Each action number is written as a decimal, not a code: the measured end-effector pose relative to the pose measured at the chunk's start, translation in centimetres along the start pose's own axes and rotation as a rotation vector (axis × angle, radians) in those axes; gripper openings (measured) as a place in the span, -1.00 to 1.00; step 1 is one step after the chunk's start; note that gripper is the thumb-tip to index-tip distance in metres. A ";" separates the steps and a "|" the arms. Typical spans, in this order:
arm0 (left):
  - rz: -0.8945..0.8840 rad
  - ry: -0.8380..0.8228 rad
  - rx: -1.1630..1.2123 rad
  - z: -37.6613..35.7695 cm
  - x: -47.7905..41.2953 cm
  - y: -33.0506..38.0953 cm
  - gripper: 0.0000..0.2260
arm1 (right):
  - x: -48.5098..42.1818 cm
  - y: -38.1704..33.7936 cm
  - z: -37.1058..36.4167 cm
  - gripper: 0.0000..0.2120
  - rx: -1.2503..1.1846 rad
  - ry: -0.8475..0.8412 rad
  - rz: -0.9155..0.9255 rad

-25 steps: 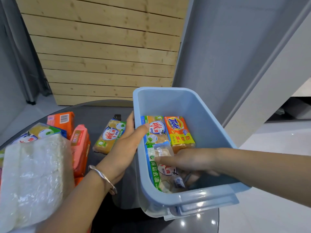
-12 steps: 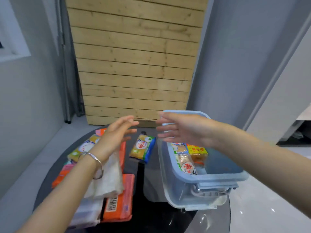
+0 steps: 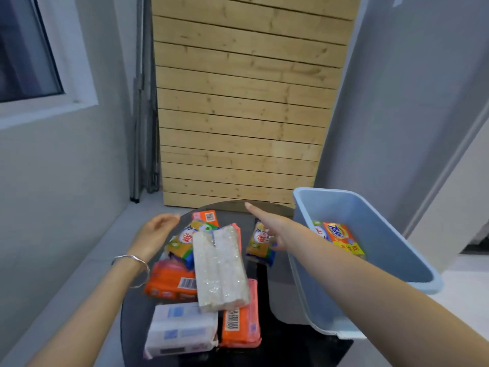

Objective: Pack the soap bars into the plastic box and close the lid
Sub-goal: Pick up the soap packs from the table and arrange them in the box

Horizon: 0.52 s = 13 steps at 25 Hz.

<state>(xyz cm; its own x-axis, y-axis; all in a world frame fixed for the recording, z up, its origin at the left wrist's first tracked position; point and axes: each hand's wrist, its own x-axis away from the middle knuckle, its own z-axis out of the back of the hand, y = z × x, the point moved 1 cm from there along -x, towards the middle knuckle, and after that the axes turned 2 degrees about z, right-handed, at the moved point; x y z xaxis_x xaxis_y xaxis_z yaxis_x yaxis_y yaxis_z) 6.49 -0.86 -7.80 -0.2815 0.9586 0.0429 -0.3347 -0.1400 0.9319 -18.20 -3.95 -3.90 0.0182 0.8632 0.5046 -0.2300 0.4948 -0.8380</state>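
Nearest on the dark round surface [image 3: 277,348] lie a white soap pack [image 3: 182,329] and an orange bar [image 3: 240,321], with a clear-wrapped white pack [image 3: 219,268] resting across the heap, so the unpacked bars stay bunched within easy reach. Beside them, at the surface's right edge, the blue plastic box [image 3: 391,263] stands open and tilted, a few bars already on its bottom; no lid shows. Farther on, the left hand [image 3: 156,234] hovers by the heap, its grip released and empty. The right hand [image 3: 272,231] stretches, fingers spread and empty, over a yellow-green bar [image 3: 258,245], probably the next one to take.
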 end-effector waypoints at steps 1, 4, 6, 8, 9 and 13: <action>0.019 -0.015 -0.030 0.0 -0.2 -0.8 -0.67 | -0.9 0.4 0.0 -0.06 0.003 0.008 -0.005; 0.085 -0.093 -0.080 -0.6 -1.4 -2.6 -0.60 | -3.4 1.3 -0.1 -0.07 -0.022 0.084 -0.075; 0.074 -0.140 -0.157 -1.3 -2.5 -3.1 -0.60 | -5.1 1.9 -0.1 -0.03 -0.015 0.156 -0.121; 0.037 -0.173 -0.275 -2.0 -3.8 -3.2 -0.64 | -6.7 2.3 -0.4 -0.06 0.008 0.215 -0.148; 0.029 -0.191 -0.336 -2.3 -4.4 -3.1 -0.67 | -7.5 2.5 -0.6 -0.08 0.034 0.253 -0.153; 0.045 -0.287 -0.577 -3.4 -6.6 -3.0 -0.68 | -10.7 3.4 -1.8 -0.20 0.248 0.308 -0.110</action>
<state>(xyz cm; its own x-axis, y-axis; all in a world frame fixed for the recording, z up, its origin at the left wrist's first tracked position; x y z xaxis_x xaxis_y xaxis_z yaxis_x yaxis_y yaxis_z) 6.24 -7.61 -12.07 -0.0812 0.9657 0.2466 -0.7804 -0.2155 0.5869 -17.37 -11.35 -12.49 0.3379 0.8148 0.4710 -0.4372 0.5791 -0.6881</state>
